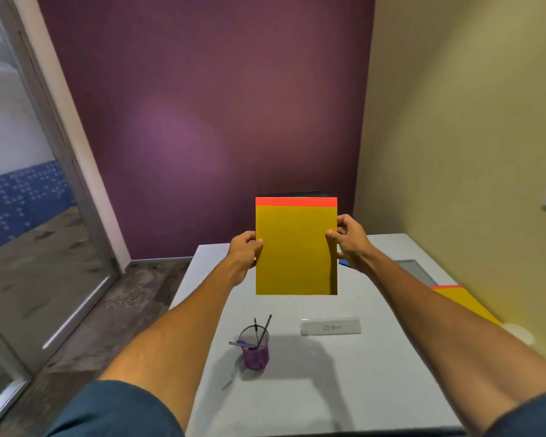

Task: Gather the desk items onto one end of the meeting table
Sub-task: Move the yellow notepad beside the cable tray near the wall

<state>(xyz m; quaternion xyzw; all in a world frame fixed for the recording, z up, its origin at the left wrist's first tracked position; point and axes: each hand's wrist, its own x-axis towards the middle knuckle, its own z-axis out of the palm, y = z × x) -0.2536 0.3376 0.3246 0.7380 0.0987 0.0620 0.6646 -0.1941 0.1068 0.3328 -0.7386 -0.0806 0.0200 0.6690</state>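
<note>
I hold the yellow notepad (296, 249) upright in the middle of the frame, above the table (375, 373). My left hand (245, 253) grips its left edge and my right hand (349, 239) pinches its right edge, thumbs on the front. Below it, a purple mesh cup (255, 350) with pens stands at lower centre, a clear nameplate (330, 326) just to its right. A second yellow pad (464, 302) lies at the table's right edge.

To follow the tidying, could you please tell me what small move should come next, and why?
Probably lower the yellow pad, which the left hand and right hand hold by its side edges above the table, flat onto the bare patch near the pen cup and name plate, which already stand together.
</note>
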